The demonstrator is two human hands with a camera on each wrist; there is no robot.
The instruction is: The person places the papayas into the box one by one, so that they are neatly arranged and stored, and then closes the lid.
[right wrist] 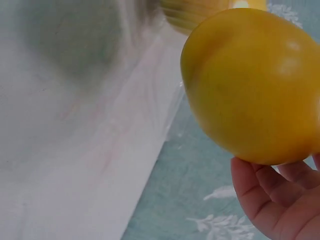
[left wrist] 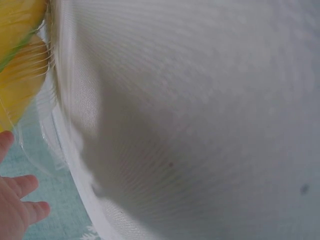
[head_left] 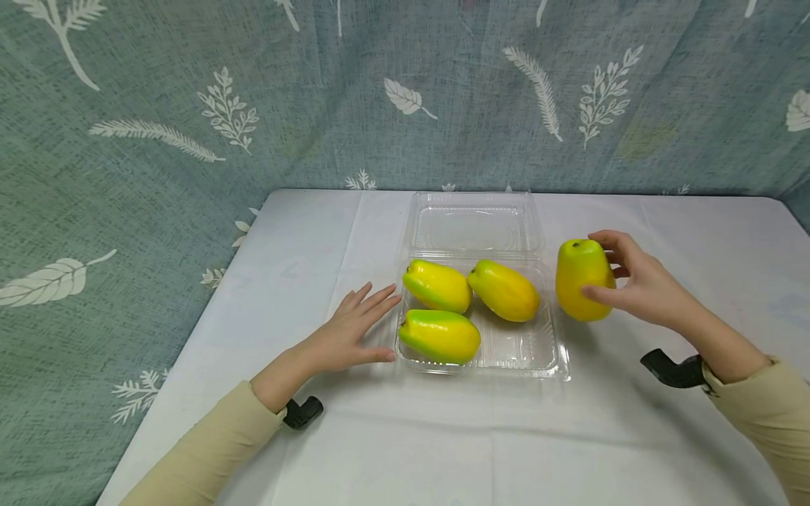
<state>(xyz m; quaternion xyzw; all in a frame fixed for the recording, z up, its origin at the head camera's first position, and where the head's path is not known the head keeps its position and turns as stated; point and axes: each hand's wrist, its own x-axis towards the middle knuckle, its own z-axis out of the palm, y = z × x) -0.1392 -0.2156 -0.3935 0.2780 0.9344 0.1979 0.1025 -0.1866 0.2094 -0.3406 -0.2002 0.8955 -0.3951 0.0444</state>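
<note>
My right hand grips a yellow-green papaya just right of a clear plastic clamshell box. Its thumb lies on the near side and the fingers reach round the far side. In the right wrist view the papaya fills much of the picture, with fingers curled under it. Inside the box lie three more papayas: one at back left, one at right, one at front left. My left hand is spread, fingertips right at the box's left edge.
The box's lid lies folded back on the far side. A white cloth covers the table, with a leaf-patterned green-blue curtain behind it. Black wrist mounts stick out below both hands.
</note>
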